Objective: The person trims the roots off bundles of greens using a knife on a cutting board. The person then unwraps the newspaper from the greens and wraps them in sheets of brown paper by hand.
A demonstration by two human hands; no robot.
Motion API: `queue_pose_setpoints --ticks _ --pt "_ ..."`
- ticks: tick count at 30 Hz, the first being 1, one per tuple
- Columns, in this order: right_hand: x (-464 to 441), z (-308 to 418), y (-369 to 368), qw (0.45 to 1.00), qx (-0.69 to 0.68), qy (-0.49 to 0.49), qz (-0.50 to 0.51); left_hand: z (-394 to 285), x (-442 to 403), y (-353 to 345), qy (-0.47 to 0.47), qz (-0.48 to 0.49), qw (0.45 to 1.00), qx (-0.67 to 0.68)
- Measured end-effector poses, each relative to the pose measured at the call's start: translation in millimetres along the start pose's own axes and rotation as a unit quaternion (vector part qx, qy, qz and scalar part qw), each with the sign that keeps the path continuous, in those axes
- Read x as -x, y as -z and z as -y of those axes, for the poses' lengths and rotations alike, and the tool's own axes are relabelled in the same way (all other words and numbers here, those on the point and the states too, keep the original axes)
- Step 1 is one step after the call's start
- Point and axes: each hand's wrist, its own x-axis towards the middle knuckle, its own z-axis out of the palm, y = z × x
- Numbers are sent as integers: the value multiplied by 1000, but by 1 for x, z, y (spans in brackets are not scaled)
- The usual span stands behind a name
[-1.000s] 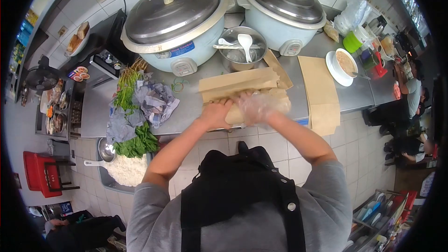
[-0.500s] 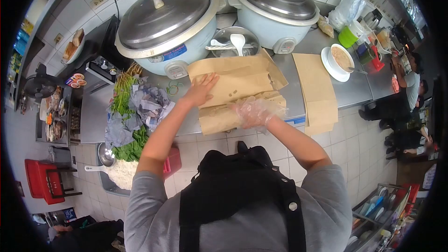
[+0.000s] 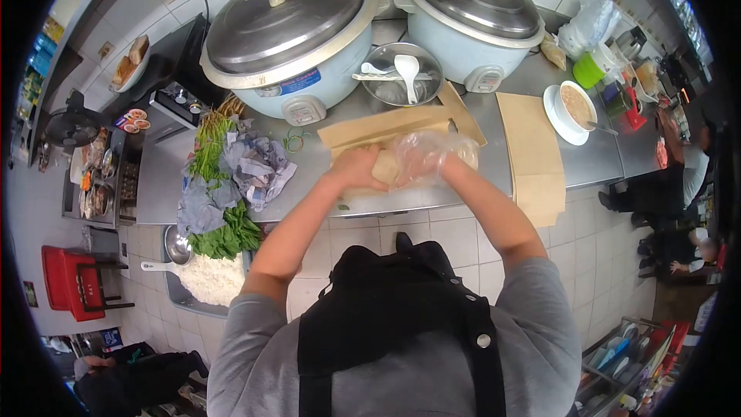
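On the steel counter, both hands press around a brown paper sheet (image 3: 382,125) that is folded over into a bundle; what lies inside is hidden. My bare left hand (image 3: 361,168) curls over the left part of the bundle. In a loose clear plastic glove, my right hand (image 3: 428,161) grips its right part, close beside the left. The far edge of the paper stands up beyond my fingers. Just behind is a metal bowl (image 3: 432,99) with a white rice paddle (image 3: 407,73) in it. More brown paper sheets (image 3: 532,139) lie to the right, overhanging the counter edge.
Two large rice cookers (image 3: 289,38) (image 3: 475,27) stand against the wall. Leafy greens (image 3: 231,233) and crumpled newspaper (image 3: 258,166) lie on the left, above a tub of rice (image 3: 212,282). A bowl of food (image 3: 573,104) sits on a plate at right. Other people are at far right and lower left.
The near part of the brown paper has been folded away from me into a bundle. My left hand has come down and right, and both hands have closed together on it.
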Motion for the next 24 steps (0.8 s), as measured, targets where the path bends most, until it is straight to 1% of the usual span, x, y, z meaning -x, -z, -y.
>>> queue_pose_setpoints --ticks 1,2,3,5,6,8,9,11,12,14,15,16,17,18,20,21,23,24 --pt "-2 5 -22 988 -2 -20 -155 5 -5 6 -8 23 1000 13" --pt "-1 11 -41 951 -6 -39 -306 10 -9 11 -18 48 998 27" --pt "5 18 -51 952 -5 -41 -304 25 -19 4 -20 49 998 29" --pt "13 29 -62 886 115 -41 -448 60 -43 -23 -139 61 974 166" --pt "9 29 -65 886 114 -43 -447 55 -39 -17 -140 64 974 166" --pt "-1 23 -72 889 104 -31 -444 40 -28 4 -125 139 948 258" --pt "-3 20 -71 888 104 -32 -446 42 -28 1 -126 139 948 256" --pt "-4 15 -67 941 20 -1 -339 48 -26 -13 -118 53 982 138" --pt "0 19 -59 940 21 1 -341 48 -21 -15 -116 51 983 136" --pt "16 28 -38 977 -5 -45 -208 42 -5 -23 -38 16 991 124" --pt "12 27 -36 977 -3 -42 -208 33 7 -34 -35 14 992 124" --pt "7 25 -34 982 -11 -25 -186 19 24 -50 -43 -92 994 37" --pt "0 23 -33 986 -18 -6 -164 7 37 -62 -50 -194 978 -51" --pt "-8 23 -36 986 -17 -1 -163 -6 48 -64 -44 -195 979 -51" --pt "-20 19 -41 977 -74 51 -192 -27 66 -59 -20 -253 963 -89" --pt "-22 18 -37 977 -70 56 -191 -22 64 -62 -14 -256 962 -89" --pt "-23 15 -31 984 -79 45 -155 -5 49 -66 -28 -228 959 -164" --pt "-15 22 -27 984 -76 46 -156 0 45 -62 -26 -230 959 -164"
